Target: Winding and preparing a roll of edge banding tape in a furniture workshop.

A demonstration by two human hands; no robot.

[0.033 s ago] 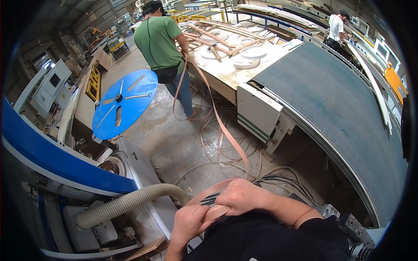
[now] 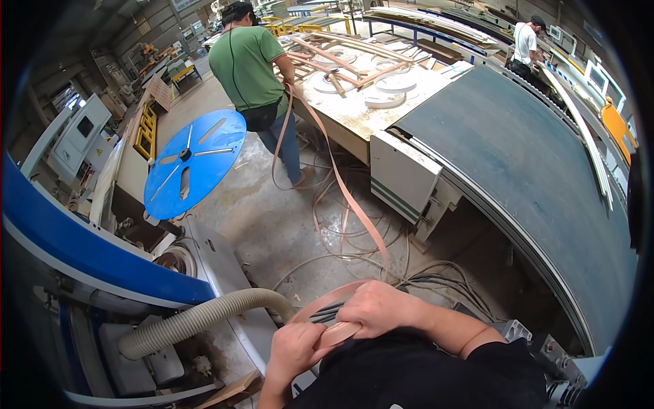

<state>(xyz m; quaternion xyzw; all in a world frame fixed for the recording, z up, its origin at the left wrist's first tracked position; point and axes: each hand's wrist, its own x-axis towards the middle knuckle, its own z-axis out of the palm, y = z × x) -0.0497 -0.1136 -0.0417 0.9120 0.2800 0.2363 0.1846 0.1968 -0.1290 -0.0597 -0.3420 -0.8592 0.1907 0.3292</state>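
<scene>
In front of my body I hold a loose coil of pinkish-brown edge banding (image 2: pixel 338 335). My left hand (image 2: pixel 294 349) is closed round its near left side. My right hand (image 2: pixel 376 308) grips it a little farther to the right, fingers curled over the band. A long strip of the same banding (image 2: pixel 355 206) runs over the floor to a co-worker in a green shirt (image 2: pixel 245 68), who stands with their back to me and holds its far end. Where the strip meets my coil is hidden behind my right hand.
On my left stand a blue slotted disc (image 2: pixel 204 160) and a machine with a ribbed grey hose (image 2: pixel 211 320). A wide dark conveyor belt (image 2: pixel 524 157) fills the right. Cables (image 2: pixel 443 283) lie on the floor. Rolls and strips cover a worktable (image 2: pixel 422 92); another person (image 2: pixel 524 44) works beyond.
</scene>
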